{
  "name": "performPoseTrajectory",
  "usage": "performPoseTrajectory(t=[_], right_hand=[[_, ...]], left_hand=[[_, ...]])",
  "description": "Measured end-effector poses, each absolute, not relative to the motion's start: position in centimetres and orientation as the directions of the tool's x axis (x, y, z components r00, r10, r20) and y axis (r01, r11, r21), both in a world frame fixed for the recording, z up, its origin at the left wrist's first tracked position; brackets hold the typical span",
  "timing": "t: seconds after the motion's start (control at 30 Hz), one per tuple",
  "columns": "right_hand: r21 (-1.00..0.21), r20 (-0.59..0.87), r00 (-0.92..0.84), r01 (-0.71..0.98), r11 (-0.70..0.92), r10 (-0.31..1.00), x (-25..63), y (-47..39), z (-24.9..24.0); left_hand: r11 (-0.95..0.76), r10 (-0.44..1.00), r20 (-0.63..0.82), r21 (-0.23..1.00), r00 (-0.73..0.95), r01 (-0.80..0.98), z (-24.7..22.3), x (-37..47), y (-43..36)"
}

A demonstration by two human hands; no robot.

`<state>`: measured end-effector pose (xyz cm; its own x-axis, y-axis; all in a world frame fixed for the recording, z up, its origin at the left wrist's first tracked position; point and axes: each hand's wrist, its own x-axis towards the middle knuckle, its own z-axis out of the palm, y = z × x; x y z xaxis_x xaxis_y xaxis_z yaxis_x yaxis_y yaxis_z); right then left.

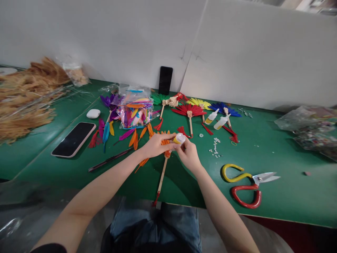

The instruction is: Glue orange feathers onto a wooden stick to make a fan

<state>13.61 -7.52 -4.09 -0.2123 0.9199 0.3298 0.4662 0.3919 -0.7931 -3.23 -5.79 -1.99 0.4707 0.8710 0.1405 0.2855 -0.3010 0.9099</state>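
Observation:
An orange feather fan with a pale wooden handle and a red tassel lies at the table's near edge, handle toward me. My left hand is closed at the fan's head, its fingertips among the orange feathers and reaching to the bottle. My right hand is closed around a small glue bottle with a yellow label, tilted over the fan with its white round end up. The bottle's tip is hidden by fingers. Loose orange feathers lie left of my hands, and dark tweezers below them.
Red-and-yellow-handled scissors lie right, small white beads nearer. Two glue bottles stand among finished-looking fans. A bag of feathers, a phone, a white case and raffia are left. A panel rises behind.

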Motion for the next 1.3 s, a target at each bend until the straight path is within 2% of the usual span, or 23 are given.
performPoseTrajectory(t=[1.3], right_hand=[[-0.812, 0.325, -0.206, 0.439, 0.384, 0.923, 13.51, -7.52, -4.20]], left_hand=[[-0.327, 0.863, 0.166, 0.903, 0.476, 0.278, -2.33, -3.34, -5.81]])
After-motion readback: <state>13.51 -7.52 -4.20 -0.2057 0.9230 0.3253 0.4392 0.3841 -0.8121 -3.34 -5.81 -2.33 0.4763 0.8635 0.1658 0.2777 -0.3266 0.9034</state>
